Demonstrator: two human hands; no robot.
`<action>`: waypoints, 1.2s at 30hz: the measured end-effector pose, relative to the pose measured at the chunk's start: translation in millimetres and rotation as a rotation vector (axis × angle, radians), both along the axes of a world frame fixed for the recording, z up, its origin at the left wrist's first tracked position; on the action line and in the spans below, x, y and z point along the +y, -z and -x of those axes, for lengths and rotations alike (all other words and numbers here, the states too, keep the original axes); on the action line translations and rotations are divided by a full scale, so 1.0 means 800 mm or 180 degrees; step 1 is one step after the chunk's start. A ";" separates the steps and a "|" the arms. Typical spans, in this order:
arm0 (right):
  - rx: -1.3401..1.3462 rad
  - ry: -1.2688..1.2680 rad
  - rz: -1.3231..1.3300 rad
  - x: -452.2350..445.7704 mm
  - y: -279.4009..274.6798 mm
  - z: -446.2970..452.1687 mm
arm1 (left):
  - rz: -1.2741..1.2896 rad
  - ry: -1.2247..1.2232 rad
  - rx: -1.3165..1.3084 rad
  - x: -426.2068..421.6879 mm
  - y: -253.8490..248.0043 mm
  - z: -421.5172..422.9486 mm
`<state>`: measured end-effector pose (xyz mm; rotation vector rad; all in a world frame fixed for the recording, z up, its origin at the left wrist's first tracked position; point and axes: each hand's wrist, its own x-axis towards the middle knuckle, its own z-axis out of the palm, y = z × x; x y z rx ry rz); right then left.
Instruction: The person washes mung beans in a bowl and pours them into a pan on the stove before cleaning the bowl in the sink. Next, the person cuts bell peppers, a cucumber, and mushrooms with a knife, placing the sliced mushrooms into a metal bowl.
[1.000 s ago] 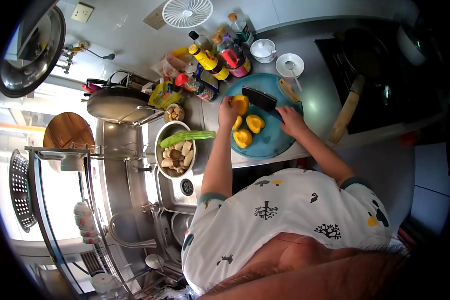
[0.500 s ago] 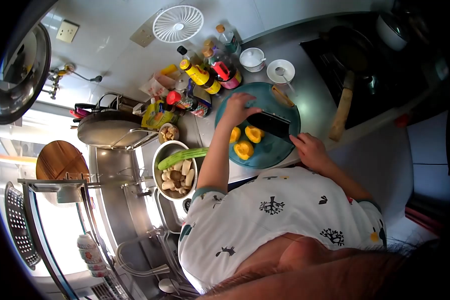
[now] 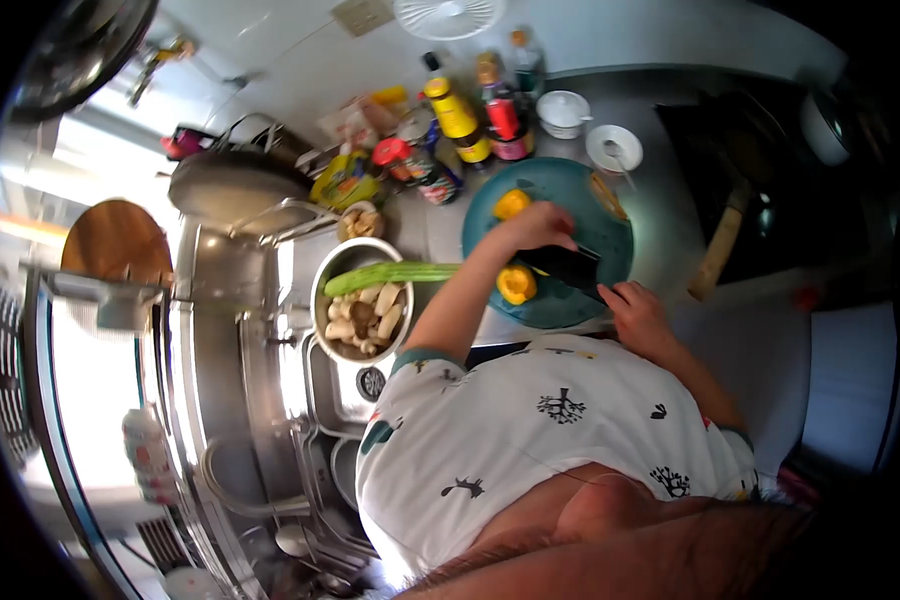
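Note:
My right hand [image 3: 638,318] is closed round the handle of a black cleaver [image 3: 570,266]. Its broad blade lies low over a round teal cutting board [image 3: 570,312]. Beside the blade, my left hand [image 3: 544,226] has its fingers curled down; what they grip is hidden. A sliver of yellow shows at the blade's edge. Two hollowed yellow pieces stay in view on the board: one yellow piece [image 3: 513,204] beyond my left wrist, another yellow piece [image 3: 516,286] nearer my body. A tan strip [image 3: 608,197] lies at the board's far right edge.
Left of the board, a metal bowl [image 3: 322,330] holds mushrooms and a long green gourd [image 3: 385,275]. Several sauce bottles [image 3: 458,125] line the wall. A lidded white pot [image 3: 564,114] and a white bowl with a spoon [image 3: 614,148] stand behind. The stove with a pan [image 3: 725,240] is right.
My left hand has come off the cleaver's far end and down beside the blade. The yellow pieces are spread apart, with one now farther back. The whole view has shifted.

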<state>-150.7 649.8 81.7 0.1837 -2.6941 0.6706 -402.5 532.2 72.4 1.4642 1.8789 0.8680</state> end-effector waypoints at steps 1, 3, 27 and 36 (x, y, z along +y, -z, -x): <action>-0.0002 -0.0021 0.0043 -0.002 0.001 0.002 | 0.0045 0.0161 -0.0053 0.001 0.011 -0.001; 0.0019 -0.0148 0.0095 -0.003 0.001 0.003 | -0.0074 -0.0084 -0.0122 -0.001 0.017 0.001; -0.0153 0.0533 0.0387 0.004 0.099 0.097 | 0.3141 -0.6509 0.1760 -0.629 0.176 -0.556; 0.0034 -0.1201 -0.0138 -0.240 0.017 0.260 | 0.1834 -0.6908 0.0782 -0.655 0.150 -0.445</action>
